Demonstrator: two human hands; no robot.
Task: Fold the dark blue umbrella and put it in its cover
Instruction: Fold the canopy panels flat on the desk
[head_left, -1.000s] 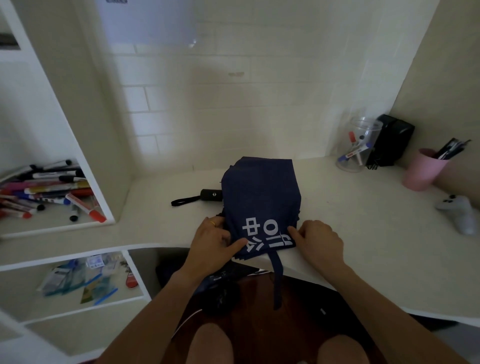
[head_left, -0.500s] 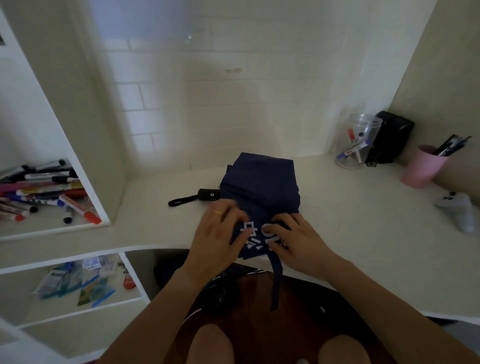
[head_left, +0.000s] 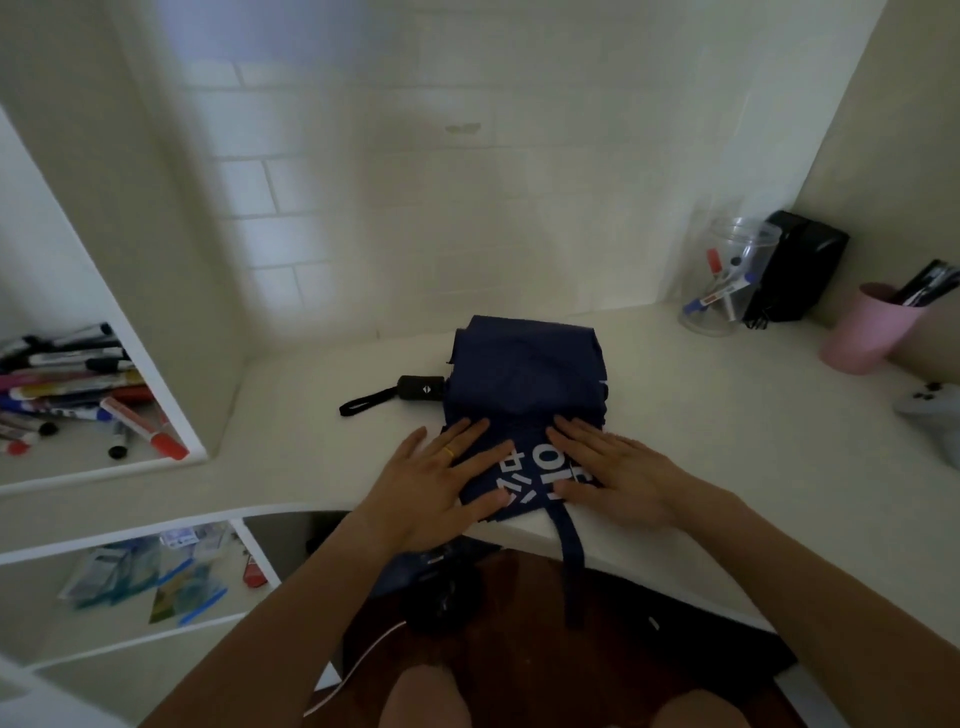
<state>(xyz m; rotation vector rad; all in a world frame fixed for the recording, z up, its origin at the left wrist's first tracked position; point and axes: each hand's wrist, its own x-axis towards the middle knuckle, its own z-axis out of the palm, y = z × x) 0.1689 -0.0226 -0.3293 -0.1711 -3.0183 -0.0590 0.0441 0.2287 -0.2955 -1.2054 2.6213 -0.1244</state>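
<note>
On the bench (head_left: 701, 415), near its front edge, lies the umbrella (head_left: 524, 384), its dark blue cloth gathered into a flat packet with white letters on the near part. One second ago both hands were pinching this near edge from the two sides. Then they moved inward over the letters, and now they lie spread flat on the cloth: the left hand (head_left: 441, 483) left of the letters, the right hand (head_left: 613, 467) right of them, fingers straight, grasping nothing. I judge that this is smoothing, to press the folds flat before the cloth is rolled around the shaft. The handle (head_left: 420, 388) with its loop sticks out from the left side of the umbrella. The strap (head_left: 571, 561) hangs from the near edge of the umbrella, over the bench front. I cannot tell where the cover is, so the task is only partly done.
</note>
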